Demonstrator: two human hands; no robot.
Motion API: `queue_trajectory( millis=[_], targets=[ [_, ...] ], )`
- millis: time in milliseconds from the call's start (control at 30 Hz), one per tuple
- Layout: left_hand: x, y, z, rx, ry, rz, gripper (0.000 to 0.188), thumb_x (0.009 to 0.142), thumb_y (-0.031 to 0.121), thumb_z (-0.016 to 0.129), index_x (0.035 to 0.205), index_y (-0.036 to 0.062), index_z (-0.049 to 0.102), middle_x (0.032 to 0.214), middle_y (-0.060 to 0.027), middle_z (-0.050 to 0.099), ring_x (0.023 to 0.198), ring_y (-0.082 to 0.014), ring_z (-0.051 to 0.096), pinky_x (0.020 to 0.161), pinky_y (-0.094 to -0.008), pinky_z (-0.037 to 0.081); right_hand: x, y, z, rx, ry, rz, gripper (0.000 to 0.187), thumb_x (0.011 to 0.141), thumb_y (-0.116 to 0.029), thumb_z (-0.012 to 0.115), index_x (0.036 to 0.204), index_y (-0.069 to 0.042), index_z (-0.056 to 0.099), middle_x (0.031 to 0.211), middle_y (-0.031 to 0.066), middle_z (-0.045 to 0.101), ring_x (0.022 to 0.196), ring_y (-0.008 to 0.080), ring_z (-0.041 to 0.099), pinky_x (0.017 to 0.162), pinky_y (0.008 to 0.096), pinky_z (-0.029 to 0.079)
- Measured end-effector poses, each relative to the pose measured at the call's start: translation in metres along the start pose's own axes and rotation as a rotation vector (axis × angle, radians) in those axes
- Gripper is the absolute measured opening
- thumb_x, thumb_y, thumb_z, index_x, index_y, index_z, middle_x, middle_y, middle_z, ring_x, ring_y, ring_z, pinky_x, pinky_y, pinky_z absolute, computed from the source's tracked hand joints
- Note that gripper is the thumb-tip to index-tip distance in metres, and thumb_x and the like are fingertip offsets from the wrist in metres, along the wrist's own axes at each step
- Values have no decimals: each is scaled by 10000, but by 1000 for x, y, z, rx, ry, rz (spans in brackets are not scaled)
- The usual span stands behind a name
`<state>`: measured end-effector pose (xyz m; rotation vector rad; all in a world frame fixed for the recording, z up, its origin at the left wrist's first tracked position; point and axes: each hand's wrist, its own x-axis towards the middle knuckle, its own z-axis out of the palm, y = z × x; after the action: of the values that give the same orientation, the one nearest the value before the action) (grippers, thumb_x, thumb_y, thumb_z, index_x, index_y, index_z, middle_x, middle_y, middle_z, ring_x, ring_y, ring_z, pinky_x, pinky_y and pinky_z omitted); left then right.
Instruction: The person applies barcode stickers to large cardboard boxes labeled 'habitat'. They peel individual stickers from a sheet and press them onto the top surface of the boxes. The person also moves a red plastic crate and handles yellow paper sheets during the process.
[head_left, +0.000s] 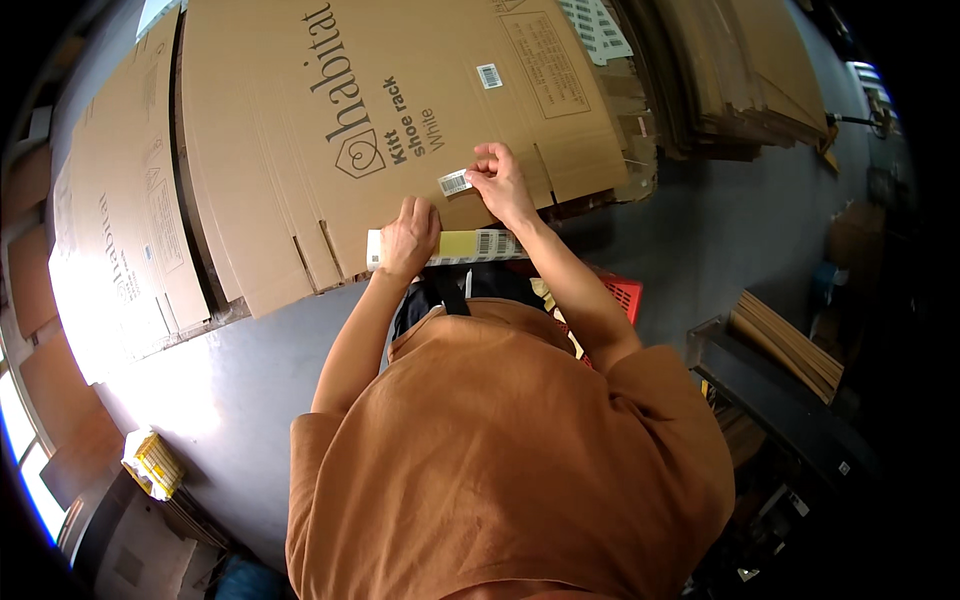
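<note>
Head view looks straight down on a grey floor (pixel 700 230), and the largest thing on it is a stack of flattened cardboard boxes (pixel 300 120) filling the picture from nine o'clock to twelve o'clock, the top sheet printed and already bearing a small barcode label near twelve o'clock. Further flat cardboard (pixel 750 70) is piled at one o'clock, and a smaller bundle of cardboard sheets (pixel 790 345) rests on a dark stand at three o'clock. A person in a rust-brown shirt (pixel 500 460) fills the lower middle, from five to seven o'clock. Just below the centre, partly hidden by the right forearm, a red plastic crate (pixel 622 293) sits on the floor; pale yellow pieces show inside it, though what they are cannot be told. At eight o'clock a small yellow and white bundle (pixel 155 462) lies on the floor by the wall. The left hand (pixel 410 238), near the centre, is closed around a strip of label backing (pixel 462 245), yellowish with barcode labels still on it, held flat against the near edge of the top carton. The right hand (pixel 500 180), just toward twelve o'clock from the left, pinches a single white barcode sticker (pixel 455 183) between thumb and fingertips, narrow, with the sticker touching or just over the cardboard face.
</note>
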<state>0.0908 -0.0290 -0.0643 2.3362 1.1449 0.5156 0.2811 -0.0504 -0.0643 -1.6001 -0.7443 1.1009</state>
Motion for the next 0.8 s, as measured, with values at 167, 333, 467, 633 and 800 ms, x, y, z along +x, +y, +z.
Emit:
queue_trajectory(
  millis=[167, 333, 467, 633, 800],
  targets=[
    [-4, -4, 5, -33, 10, 7, 234, 904, 222, 594, 1098, 113, 521, 854, -107, 573, 619, -335, 626, 537, -426, 526, -12, 11, 12, -252, 152, -43, 380, 823, -15, 662, 1151, 11, 473, 826, 82, 664, 739, 125, 611, 691, 269, 499],
    [-4, 3, 0, 227, -202, 56, 450, 938, 340, 556, 1366, 239, 463, 905, -71, 566, 609, -301, 638, 528, -420, 536, -12, 13, 14, -305, 190, -75, 360, 818, -29, 663, 1128, 6, 482, 830, 92, 670, 748, 153, 631, 691, 295, 507],
    [-3, 3, 9, 280, -192, 34, 431, 944, 363, 538, 1363, 290, 470, 909, -70, 553, 608, -294, 639, 521, -426, 538, -16, 5, 24, -548, 215, -176, 391, 793, -74, 711, 1105, -2, 486, 840, 118, 651, 786, 277, 650, 707, 385, 513],
    [3, 5, 1, 229, -239, -6, 427, 936, 365, 544, 1344, 256, 480, 922, -85, 580, 646, -337, 647, 560, -455, 545, -6, -2, 12, -858, 362, -346, 380, 798, -156, 737, 1062, -26, 497, 892, 138, 620, 853, 369, 626, 719, 461, 499],
    [1, -5, -36, -77, -136, -66, 325, 928, 353, 566, 1200, 185, 619, 842, -142, 683, 764, -335, 670, 646, -418, 543, -20, -29, -35, -451, -247, -139, 417, 834, -263, 727, 1134, -21, 568, 1009, 144, 672, 924, 283, 655, 809, 381, 505]
  ],
)
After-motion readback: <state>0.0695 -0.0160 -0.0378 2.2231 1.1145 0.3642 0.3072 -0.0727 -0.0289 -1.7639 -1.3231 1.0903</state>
